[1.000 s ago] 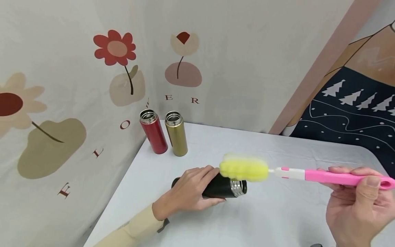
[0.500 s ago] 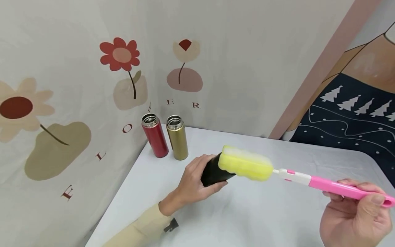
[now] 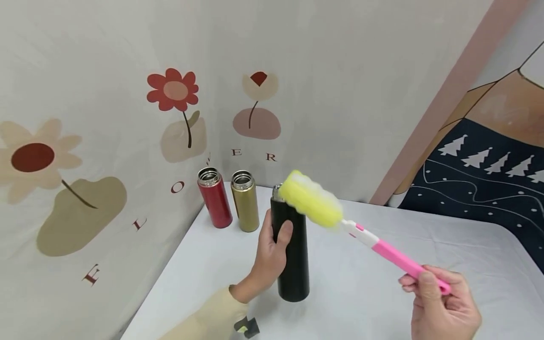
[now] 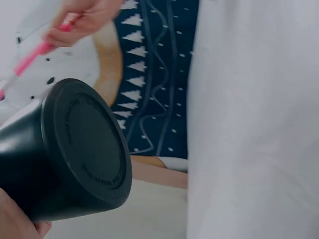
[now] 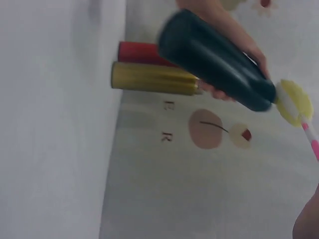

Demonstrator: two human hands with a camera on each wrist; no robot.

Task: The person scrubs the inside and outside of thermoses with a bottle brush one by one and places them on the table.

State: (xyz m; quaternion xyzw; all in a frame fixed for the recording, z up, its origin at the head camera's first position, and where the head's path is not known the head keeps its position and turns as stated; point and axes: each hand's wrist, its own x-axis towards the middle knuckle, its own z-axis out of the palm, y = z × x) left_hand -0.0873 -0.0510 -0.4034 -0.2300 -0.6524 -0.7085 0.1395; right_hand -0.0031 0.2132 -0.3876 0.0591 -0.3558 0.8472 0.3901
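The left hand is wrapped around the middle of a black flask, thumb on the front and fingers curled behind, holding it upright over the white surface; from the head view I cannot tell whether its base touches the surface, and the left wrist view shows the round base lifted and tilted toward the camera. The right hand pinches the far end of a pink brush between thumb and curled fingers, so both hands are clamped on something and stand well apart. The brush slants up and to the left, and its yellow sponge lies at the flask's open steel mouth, touching or just above the rim; the right wrist view shows the sponge right at the flask's end. Behind the flask, near the backdrop, a red flask and a gold flask stand upright just beside each other, both open at the top. The backdrop bears printed flowers and letters. A cream sleeve covers the left forearm.
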